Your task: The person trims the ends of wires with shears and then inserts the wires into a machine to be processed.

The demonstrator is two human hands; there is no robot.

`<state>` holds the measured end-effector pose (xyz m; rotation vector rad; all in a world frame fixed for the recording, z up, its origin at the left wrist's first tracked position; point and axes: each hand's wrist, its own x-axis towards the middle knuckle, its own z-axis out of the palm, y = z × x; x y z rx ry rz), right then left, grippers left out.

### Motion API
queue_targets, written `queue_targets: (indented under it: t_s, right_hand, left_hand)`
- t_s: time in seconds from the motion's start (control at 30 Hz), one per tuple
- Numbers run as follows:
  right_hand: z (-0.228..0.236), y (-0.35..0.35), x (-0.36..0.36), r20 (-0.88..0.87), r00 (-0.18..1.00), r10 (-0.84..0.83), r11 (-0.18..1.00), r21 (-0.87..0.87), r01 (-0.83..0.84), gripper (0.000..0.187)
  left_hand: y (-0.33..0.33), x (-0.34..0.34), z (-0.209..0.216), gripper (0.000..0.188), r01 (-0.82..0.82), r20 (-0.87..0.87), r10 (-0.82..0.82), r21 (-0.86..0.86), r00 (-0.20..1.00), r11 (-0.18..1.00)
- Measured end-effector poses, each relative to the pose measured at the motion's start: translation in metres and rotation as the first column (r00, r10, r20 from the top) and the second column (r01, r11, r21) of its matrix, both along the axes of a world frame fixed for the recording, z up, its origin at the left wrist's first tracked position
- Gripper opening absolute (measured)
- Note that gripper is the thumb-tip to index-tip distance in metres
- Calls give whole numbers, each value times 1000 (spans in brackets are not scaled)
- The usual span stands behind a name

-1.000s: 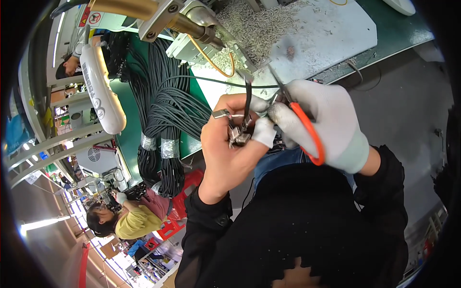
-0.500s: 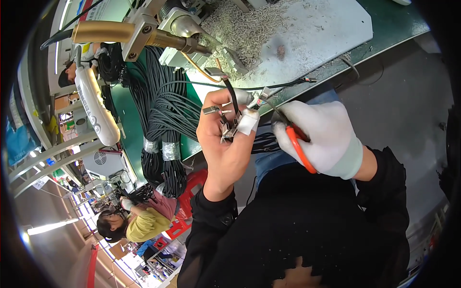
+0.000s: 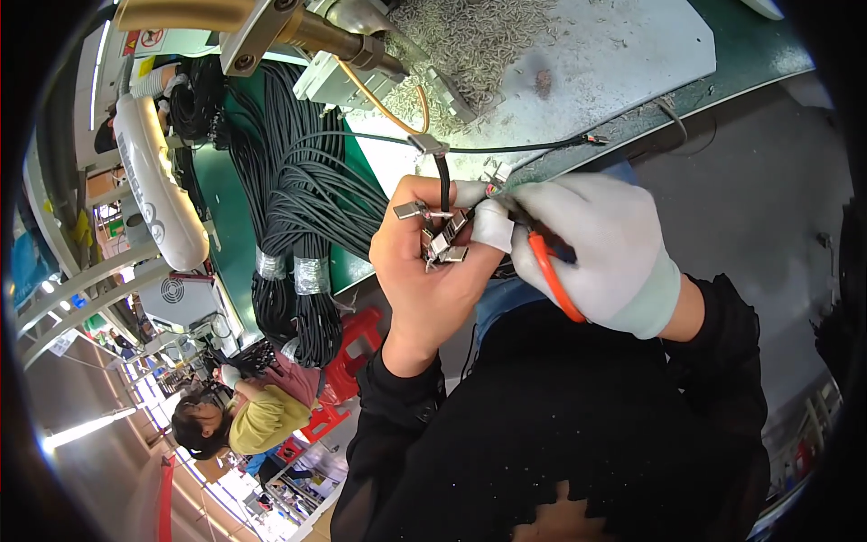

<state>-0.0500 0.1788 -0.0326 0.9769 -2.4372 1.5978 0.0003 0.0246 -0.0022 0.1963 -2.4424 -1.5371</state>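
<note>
Tool (image 3: 554,278), orange-handled, gripped in right hand (image 3: 603,248), now nearer left hand (image 3: 423,285) clasping connectors (image 3: 444,240).

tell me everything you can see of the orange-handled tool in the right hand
The orange-handled tool is gripped in the white-gloved right hand. A curved orange handle, smooth and plastic-looking, slants down toward the picture's right along the glove. Dark, metal-looking parts show above it, partly covered by the fingers. Its working end points up and left toward the cable end at the left hand. The tip is hidden, so its jaws' state and any contact there can't be told.
</note>
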Motion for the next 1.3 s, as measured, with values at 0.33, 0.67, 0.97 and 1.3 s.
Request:
queue_targets:
  t_s: [0.33, 0.67, 0.97, 1.3]
  right_hand:
    - [5, -1, -1, 404, 878, 258, 965, -147, -216, 11]
    - [78, 5, -40, 32, 995, -89, 996, 1, 89, 12]
    - [59, 10, -52, 249, 940, 234, 962, 78, -260, 15]
    - [19, 0, -70, -192, 981, -6, 995, 96, 25, 30]
  left_hand:
    - [-13, -3, 0, 21, 15, 135, -36, 154, 990, 988]
    - [-6, 1, 8, 20, 102, 282, -151, 182, 948, 978]
    - [1, 1, 14, 19, 201, 268, -239, 161, 933, 966]
    - [-60, -29, -6, 9, -137, 365, -104, 577, 925, 805]
